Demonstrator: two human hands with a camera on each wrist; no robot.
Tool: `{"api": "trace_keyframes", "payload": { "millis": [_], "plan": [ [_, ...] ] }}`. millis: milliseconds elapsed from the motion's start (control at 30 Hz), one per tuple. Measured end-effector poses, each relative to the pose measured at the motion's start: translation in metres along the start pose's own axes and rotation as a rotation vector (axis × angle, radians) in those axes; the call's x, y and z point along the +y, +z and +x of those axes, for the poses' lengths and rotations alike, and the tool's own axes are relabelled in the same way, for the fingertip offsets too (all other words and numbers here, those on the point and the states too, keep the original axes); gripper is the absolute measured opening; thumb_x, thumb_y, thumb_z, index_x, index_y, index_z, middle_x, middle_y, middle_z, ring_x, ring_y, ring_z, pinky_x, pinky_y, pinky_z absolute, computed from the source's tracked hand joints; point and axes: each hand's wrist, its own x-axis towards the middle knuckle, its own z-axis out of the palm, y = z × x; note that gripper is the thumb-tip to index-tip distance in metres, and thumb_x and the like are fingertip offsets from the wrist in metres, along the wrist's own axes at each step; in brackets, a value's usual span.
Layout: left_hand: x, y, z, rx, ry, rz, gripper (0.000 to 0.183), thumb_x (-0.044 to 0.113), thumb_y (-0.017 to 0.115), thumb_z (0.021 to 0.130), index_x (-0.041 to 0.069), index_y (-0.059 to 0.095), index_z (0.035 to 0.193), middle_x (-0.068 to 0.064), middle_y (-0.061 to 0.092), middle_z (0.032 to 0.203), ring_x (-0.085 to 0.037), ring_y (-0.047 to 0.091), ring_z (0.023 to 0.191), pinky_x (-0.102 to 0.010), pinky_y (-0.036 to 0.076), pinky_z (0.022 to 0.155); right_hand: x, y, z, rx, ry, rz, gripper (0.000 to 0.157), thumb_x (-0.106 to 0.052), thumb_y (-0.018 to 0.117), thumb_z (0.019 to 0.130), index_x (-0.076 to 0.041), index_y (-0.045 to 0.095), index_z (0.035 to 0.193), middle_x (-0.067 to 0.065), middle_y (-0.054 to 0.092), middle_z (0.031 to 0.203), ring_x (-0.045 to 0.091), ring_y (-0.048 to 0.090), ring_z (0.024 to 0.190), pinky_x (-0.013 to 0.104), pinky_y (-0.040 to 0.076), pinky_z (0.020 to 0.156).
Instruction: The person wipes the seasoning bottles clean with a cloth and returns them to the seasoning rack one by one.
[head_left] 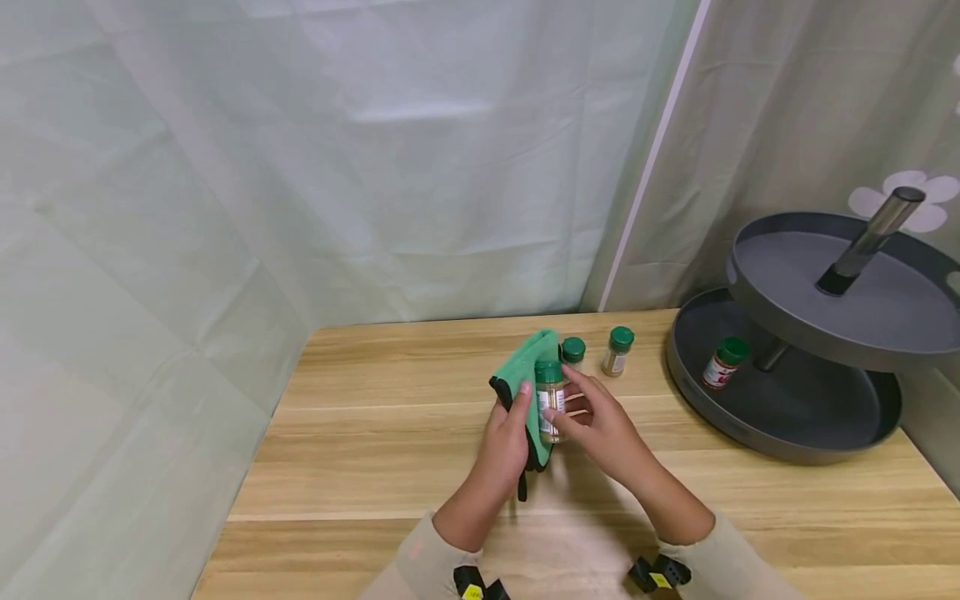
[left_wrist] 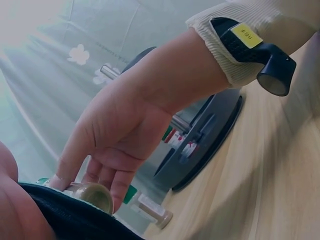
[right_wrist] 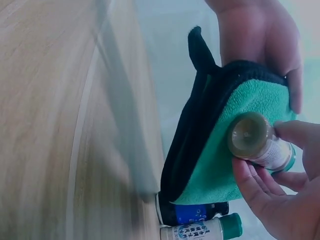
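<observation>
My left hand (head_left: 507, 442) holds a folded green cloth (head_left: 525, 367) with black edging, thumb on its near face and fingers hidden behind it. Against the cloth stands a spice jar (head_left: 550, 400) with a green cap and a pale label, raised over the table. My right hand (head_left: 600, 425) pinches this jar from the right between thumb and fingers. In the right wrist view the jar's round base (right_wrist: 248, 135) faces the camera, and the cloth lies flat along its side. A black loop hangs from the cloth's corner.
Behind the hands, two more green-capped jars (head_left: 620, 352) stand on the wooden table (head_left: 360, 433). A dark bottle with a blue label (right_wrist: 190, 213) shows beyond the cloth. At right is a two-tier grey round tray (head_left: 783, 450), with a red-labelled jar (head_left: 725, 363) on its lower tier.
</observation>
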Motion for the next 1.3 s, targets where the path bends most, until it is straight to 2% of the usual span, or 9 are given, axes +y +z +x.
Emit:
{"api": "trace_keyframes", "payload": {
  "millis": [200, 367, 433, 667, 800, 933, 1100, 1300],
  "plan": [
    [0.0018, -0.0036, 0.0039, 0.049, 0.005, -0.024, 0.061, 0.058, 0.037, 0.106, 0.012, 0.045, 0.145, -0.012, 0.059, 0.132, -0.020, 0.053, 0.120, -0.037, 0.043, 0.109, 0.0000, 0.0021, -0.0043, -0.093, -0.034, -0.049, 0.067, -0.027, 0.066, 0.100, -0.016, 0.034, 0.158, 0.014, 0.056, 0.136, 0.025, 0.066, 0.112, 0.034, 0.057, 0.094],
    [0.0007, -0.0047, 0.0045, 0.042, 0.006, -0.028, 0.060, 0.058, 0.036, 0.105, 0.014, 0.046, 0.145, -0.010, 0.057, 0.133, -0.019, 0.051, 0.122, -0.036, 0.040, 0.109, -0.0006, 0.0008, -0.0057, -0.113, -0.051, -0.046, 0.066, -0.022, 0.065, 0.100, -0.017, 0.033, 0.158, 0.014, 0.060, 0.132, 0.025, 0.067, 0.111, 0.031, 0.057, 0.092],
    [0.0004, -0.0049, 0.0042, 0.027, 0.011, -0.035, 0.059, 0.058, 0.036, 0.105, 0.016, 0.045, 0.146, -0.008, 0.056, 0.136, -0.019, 0.050, 0.125, -0.037, 0.038, 0.112, -0.0014, 0.0000, -0.0057, -0.095, -0.066, -0.048, 0.066, -0.022, 0.066, 0.100, -0.014, 0.035, 0.157, 0.014, 0.063, 0.128, 0.024, 0.067, 0.110, 0.031, 0.057, 0.091],
    [0.0024, -0.0016, 0.0016, -0.028, 0.014, -0.020, 0.059, 0.057, 0.037, 0.106, 0.014, 0.047, 0.145, -0.010, 0.062, 0.133, -0.019, 0.056, 0.122, -0.040, 0.043, 0.110, -0.0032, -0.0021, -0.0030, 0.031, -0.086, -0.043, 0.066, -0.023, 0.072, 0.096, -0.013, 0.041, 0.153, 0.013, 0.066, 0.121, 0.022, 0.066, 0.103, 0.030, 0.057, 0.087],
    [0.0022, 0.0010, -0.0009, -0.054, 0.015, -0.007, 0.060, 0.057, 0.037, 0.105, 0.017, 0.044, 0.149, -0.008, 0.058, 0.140, -0.021, 0.051, 0.132, -0.047, 0.037, 0.117, -0.0038, -0.0032, -0.0023, 0.095, -0.091, -0.047, 0.068, -0.022, 0.074, 0.094, -0.013, 0.041, 0.153, 0.013, 0.065, 0.120, 0.023, 0.066, 0.103, 0.032, 0.058, 0.086],
    [0.0012, 0.0031, -0.0021, -0.054, 0.018, 0.003, 0.060, 0.057, 0.038, 0.105, 0.018, 0.042, 0.151, -0.006, 0.056, 0.143, -0.020, 0.048, 0.136, -0.048, 0.033, 0.120, -0.0045, -0.0036, -0.0033, 0.118, -0.103, -0.063, 0.069, -0.021, 0.075, 0.093, -0.011, 0.043, 0.153, 0.011, 0.063, 0.120, 0.024, 0.066, 0.105, 0.032, 0.060, 0.086],
    [-0.0001, 0.0026, -0.0015, -0.008, 0.001, -0.010, 0.060, 0.055, 0.038, 0.106, 0.015, 0.042, 0.150, -0.009, 0.059, 0.139, -0.020, 0.050, 0.130, -0.045, 0.035, 0.118, -0.0045, -0.0014, -0.0048, 0.076, -0.095, -0.095, 0.069, -0.024, 0.076, 0.093, -0.011, 0.044, 0.152, 0.009, 0.062, 0.120, 0.022, 0.067, 0.104, 0.031, 0.060, 0.085],
    [-0.0010, -0.0025, 0.0022, 0.029, 0.015, -0.063, 0.061, 0.057, 0.037, 0.106, 0.015, 0.042, 0.149, -0.012, 0.057, 0.138, -0.021, 0.051, 0.127, -0.041, 0.038, 0.115, -0.0039, 0.0021, -0.0052, -0.005, -0.091, -0.128, 0.067, -0.026, 0.073, 0.094, -0.013, 0.044, 0.153, 0.010, 0.064, 0.121, 0.022, 0.068, 0.103, 0.039, 0.059, 0.089]
  ]
}}
